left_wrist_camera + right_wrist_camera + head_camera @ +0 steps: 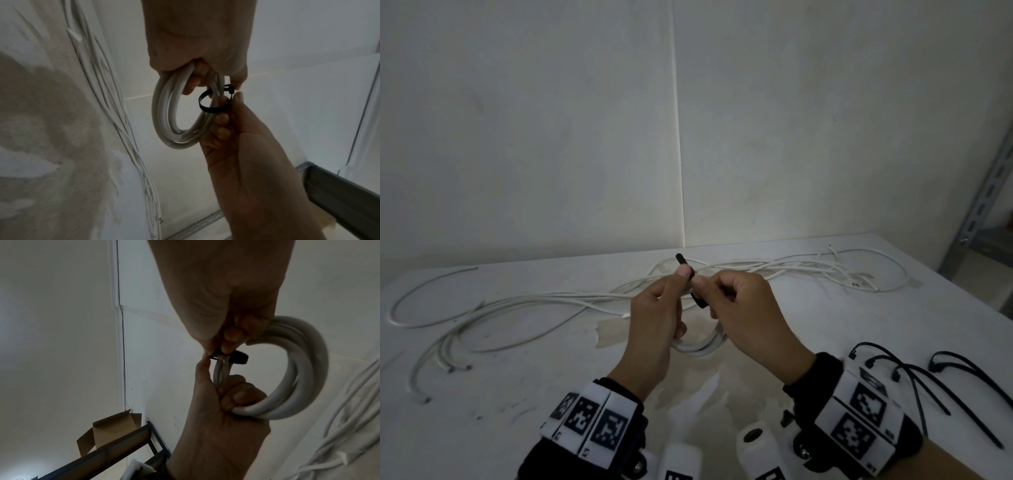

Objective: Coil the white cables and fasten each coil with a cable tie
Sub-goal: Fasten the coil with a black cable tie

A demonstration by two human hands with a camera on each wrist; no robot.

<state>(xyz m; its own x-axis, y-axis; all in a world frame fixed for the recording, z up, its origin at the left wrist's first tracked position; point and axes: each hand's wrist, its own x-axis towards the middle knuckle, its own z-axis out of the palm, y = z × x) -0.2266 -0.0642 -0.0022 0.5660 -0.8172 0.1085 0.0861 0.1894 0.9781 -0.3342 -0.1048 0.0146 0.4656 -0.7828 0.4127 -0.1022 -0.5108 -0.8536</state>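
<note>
White cable coil [700,346], gripped in left hand [654,322], wears a loose black cable tie [690,279]; right hand [750,318] pinches it.

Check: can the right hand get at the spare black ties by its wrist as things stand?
Probably not yet: the right hand pinches the black tie looped round the white coil. The spare ties lie unobstructed beside it.

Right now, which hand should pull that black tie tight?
Probably the right hand: it pinches the cable tie, looped loosely round the coil, while the left hand grips the coil itself.
</note>
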